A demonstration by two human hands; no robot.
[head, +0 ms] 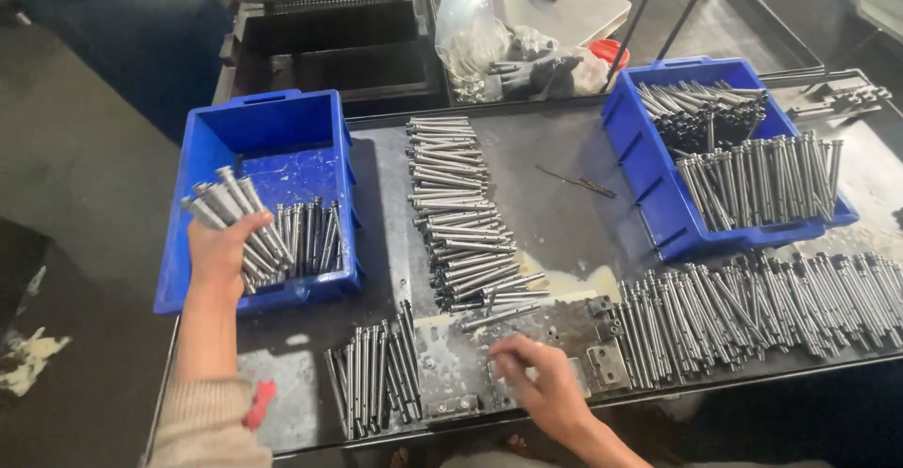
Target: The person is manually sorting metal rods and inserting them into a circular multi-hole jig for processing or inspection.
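Steel rods (235,219): fanned bundle clenched in left hand (218,253) over blue bin (273,129), 9 o'clock. Likely heavy, stiff, slick; grip mid-length. Right hand (536,383) loosely curled, empty, on table (564,214), 6 o'clock.

Shiny metal rods (461,214) on a worn, dull metal table (555,214).
Glossy blue plastic bins (282,125); clear crinkled plastic bag (466,26).

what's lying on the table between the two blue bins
In the head view, a long column of metal rods lies between the left blue bin and right blue bin.
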